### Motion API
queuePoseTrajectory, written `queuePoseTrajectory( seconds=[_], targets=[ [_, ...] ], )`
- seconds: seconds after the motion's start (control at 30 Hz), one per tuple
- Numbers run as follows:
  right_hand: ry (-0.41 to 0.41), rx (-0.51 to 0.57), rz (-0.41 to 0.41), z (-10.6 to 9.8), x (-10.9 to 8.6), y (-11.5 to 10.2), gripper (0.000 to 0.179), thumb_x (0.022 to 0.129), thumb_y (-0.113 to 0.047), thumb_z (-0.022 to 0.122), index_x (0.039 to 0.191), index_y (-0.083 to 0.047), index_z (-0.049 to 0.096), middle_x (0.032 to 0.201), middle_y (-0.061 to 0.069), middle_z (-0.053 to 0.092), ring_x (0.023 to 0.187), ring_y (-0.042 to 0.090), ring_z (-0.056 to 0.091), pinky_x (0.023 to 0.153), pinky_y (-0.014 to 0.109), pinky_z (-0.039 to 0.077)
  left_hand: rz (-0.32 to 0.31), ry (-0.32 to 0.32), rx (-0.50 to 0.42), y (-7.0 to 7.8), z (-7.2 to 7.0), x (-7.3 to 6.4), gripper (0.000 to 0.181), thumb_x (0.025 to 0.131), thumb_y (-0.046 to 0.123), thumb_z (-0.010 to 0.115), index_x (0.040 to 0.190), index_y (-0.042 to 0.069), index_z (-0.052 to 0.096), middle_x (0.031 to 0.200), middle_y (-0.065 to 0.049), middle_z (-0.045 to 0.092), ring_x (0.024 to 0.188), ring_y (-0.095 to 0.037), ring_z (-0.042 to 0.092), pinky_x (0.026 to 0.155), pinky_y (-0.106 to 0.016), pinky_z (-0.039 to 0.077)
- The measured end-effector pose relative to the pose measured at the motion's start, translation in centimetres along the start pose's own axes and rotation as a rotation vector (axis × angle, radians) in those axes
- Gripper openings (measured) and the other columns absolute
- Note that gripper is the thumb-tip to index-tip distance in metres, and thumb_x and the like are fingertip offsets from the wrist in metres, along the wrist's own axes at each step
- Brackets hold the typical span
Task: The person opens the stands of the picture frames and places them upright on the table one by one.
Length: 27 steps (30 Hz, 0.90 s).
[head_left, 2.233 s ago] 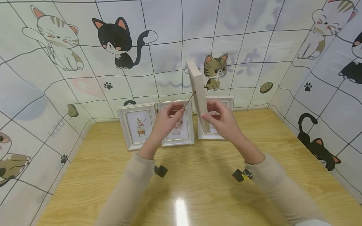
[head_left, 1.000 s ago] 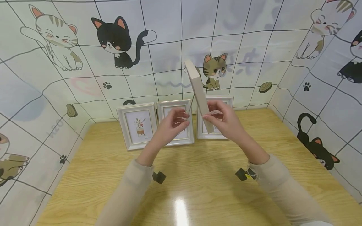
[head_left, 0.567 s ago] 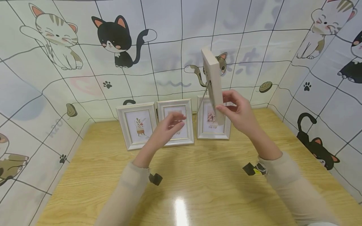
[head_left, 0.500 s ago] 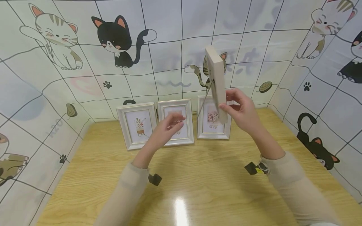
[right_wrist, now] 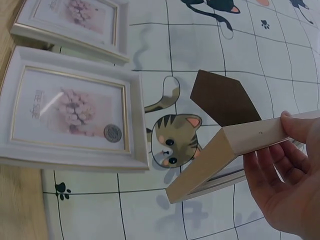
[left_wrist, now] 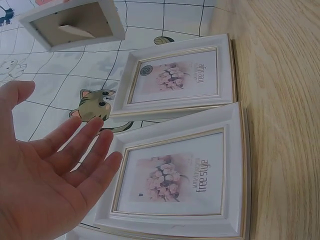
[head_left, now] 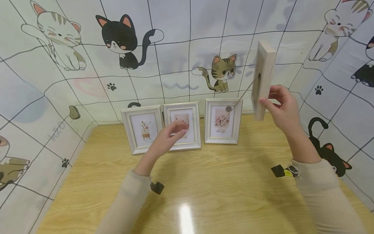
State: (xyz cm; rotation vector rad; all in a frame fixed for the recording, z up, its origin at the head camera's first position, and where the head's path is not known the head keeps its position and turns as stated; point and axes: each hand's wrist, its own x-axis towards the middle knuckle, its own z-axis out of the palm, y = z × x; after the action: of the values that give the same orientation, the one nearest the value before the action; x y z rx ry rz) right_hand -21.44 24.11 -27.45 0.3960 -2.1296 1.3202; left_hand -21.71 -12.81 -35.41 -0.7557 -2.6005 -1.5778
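My right hand (head_left: 282,110) grips a white picture frame (head_left: 265,81) by its side edge, up in the air at the right. The frame is turned nearly edge-on in the head view, and its back stand (right_wrist: 224,97) is folded out. My left hand (head_left: 167,138) is held before the middle standing frame (head_left: 195,125) with nothing in it; the left wrist view shows its palm and spread fingers. To the right stands another frame (head_left: 223,139) with a flower picture and a round grey sticker. A third standing frame (head_left: 131,130) with a potted plant picture is at the left.
The frames stand in a row at the back of the wooden table (head_left: 204,188). Behind them rises a wall covering (head_left: 181,29) with printed cats and grid lines. A gap separates the middle and right frames.
My right hand has carried the held frame to the right, away from my left hand. The left hand, earlier at the frame's back stand, has come off it and drawn back slightly leftward.
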Motion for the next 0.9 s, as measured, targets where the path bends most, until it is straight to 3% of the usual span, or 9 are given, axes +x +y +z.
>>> queuePoseTrajectory(
  seconds=[0.23,0.4,0.47,0.7,0.9],
  targets=[
    [0.057,-0.058,0.107,-2.4,-0.1,2.3,0.032,0.096,-0.01,0.064,0.126,-0.021,0.057,0.112,-0.024,0.053,0.101,-0.004,0.054,0.079,0.002,0.045,-0.009,-0.008,0.009,-0.3,0.1,0.0,0.036,0.102,0.035,0.054,0.128,0.012,0.062,0.133,-0.006,0.065,0.122,-0.028,0.061,0.101,-0.052,0.052],
    [0.094,-0.12,0.169,-3.3,-0.2,3.9,0.032,0.097,-0.013,0.064,0.129,-0.013,0.057,0.109,-0.027,0.052,0.099,-0.006,0.052,0.078,0.002,0.044,-0.021,-0.017,0.017,-0.5,0.3,-0.1,0.036,0.102,0.036,0.053,0.129,0.014,0.062,0.134,-0.005,0.064,0.123,-0.028,0.06,0.102,-0.053,0.05],
    [0.105,-0.147,0.19,-3.4,-0.3,4.6,0.033,0.097,-0.015,0.064,0.129,-0.01,0.057,0.107,-0.028,0.051,0.097,-0.007,0.052,0.076,0.001,0.044,-0.028,-0.02,0.013,-0.6,0.3,-0.1,0.036,0.102,0.036,0.052,0.129,0.014,0.061,0.135,-0.005,0.064,0.124,-0.028,0.059,0.103,-0.053,0.05],
    [0.141,-0.175,0.241,-3.1,-0.8,8.3,0.021,0.096,-0.017,0.066,0.112,-0.028,0.057,0.098,-0.028,0.05,0.092,-0.011,0.051,0.07,0.0,0.043,-0.04,-0.026,0.01,-1.0,0.4,-0.2,0.036,0.103,0.037,0.052,0.13,0.014,0.061,0.135,-0.005,0.063,0.125,-0.028,0.059,0.105,-0.053,0.049],
    [0.14,-0.21,0.316,-2.6,-1.3,11.0,0.021,0.096,-0.022,0.065,0.114,-0.02,0.056,0.098,-0.029,0.047,0.091,-0.013,0.048,0.071,0.0,0.041,-0.047,-0.031,-0.003,-1.4,0.3,-0.4,0.038,0.103,0.035,0.051,0.132,0.012,0.059,0.136,-0.005,0.063,0.127,-0.029,0.058,0.109,-0.053,0.046]
  ],
)
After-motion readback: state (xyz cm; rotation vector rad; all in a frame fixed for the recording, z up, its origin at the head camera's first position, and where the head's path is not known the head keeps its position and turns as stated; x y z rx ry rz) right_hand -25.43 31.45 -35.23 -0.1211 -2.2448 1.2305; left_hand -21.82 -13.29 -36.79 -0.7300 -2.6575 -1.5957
